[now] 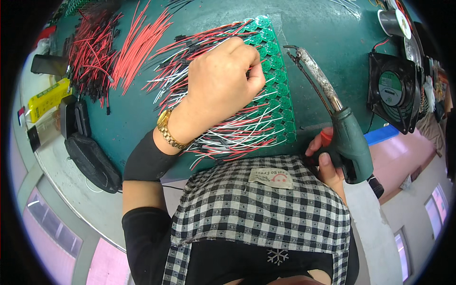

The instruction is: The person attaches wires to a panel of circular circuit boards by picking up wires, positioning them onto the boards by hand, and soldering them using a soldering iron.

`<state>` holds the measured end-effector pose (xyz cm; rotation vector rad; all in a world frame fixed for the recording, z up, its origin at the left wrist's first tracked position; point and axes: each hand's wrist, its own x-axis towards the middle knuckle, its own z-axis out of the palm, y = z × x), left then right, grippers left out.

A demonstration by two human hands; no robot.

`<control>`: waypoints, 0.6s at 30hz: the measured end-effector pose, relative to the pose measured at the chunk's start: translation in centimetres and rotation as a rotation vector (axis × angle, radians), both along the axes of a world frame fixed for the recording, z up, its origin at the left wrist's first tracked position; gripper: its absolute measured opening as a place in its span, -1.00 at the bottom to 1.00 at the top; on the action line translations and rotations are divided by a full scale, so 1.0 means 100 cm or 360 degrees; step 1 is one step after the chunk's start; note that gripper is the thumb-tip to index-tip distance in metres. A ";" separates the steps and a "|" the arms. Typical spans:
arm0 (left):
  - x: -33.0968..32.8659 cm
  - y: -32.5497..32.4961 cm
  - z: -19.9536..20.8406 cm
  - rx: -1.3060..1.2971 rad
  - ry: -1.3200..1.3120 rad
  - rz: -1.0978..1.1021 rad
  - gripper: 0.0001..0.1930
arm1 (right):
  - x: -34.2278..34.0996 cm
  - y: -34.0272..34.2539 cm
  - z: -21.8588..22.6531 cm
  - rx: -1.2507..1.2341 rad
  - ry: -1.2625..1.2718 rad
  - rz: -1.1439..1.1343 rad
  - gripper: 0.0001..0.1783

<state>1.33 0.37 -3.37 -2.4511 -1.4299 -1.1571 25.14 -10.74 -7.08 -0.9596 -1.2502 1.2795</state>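
My left hand [227, 78], a gold watch on its wrist, is closed above the panel of round green circuit boards [283, 102]. Its fingertips are turned away, so whatever they pinch is hidden. Red, white and black wires [232, 135] fan out leftward from the boards, both beyond and below this hand. My right hand [330, 168] grips the green handle of a soldering gun [349, 135] close to the apron. The gun's scorched metal barrel points away from me, and its thin bent tip lies just right of the panel's far part.
Bundles of red wires [142, 45] and red-black wires [92, 52] lie at the far left. A black fan [393, 90] stands on the right, with a solder spool [395, 23] behind it. At the left edge are a black mesh pouch [92, 161] and a yellow packet [49, 99].
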 end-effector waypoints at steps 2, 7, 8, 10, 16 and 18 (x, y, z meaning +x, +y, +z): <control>0.002 0.000 0.001 0.0006 0.0003 -0.0013 -0.90 | 0.001 0.001 0.001 0.0021 -0.0018 -0.0005 -0.46; 0.001 -0.004 -0.002 -0.0014 0.0013 -0.0046 -0.90 | 0.002 0.001 -0.004 0.0105 -0.0080 0.0012 -0.47; 0.000 -0.005 -0.003 -0.0016 0.0013 -0.0047 -0.90 | 0.003 0.001 -0.007 0.0103 -0.0081 0.0011 -0.47; -0.002 -0.005 -0.003 -0.0051 0.0109 -0.0081 -0.89 | 0.002 0.000 -0.012 0.0102 -0.0039 -0.0002 -0.46; -0.015 -0.007 0.007 -0.0127 0.0184 -0.0395 -0.90 | 0.001 -0.004 -0.015 0.0090 -0.0039 -0.0013 -0.45; -0.015 -0.007 0.009 -0.0137 0.0201 -0.0441 -0.90 | 0.002 -0.005 -0.013 0.0047 -0.0032 -0.0003 -0.46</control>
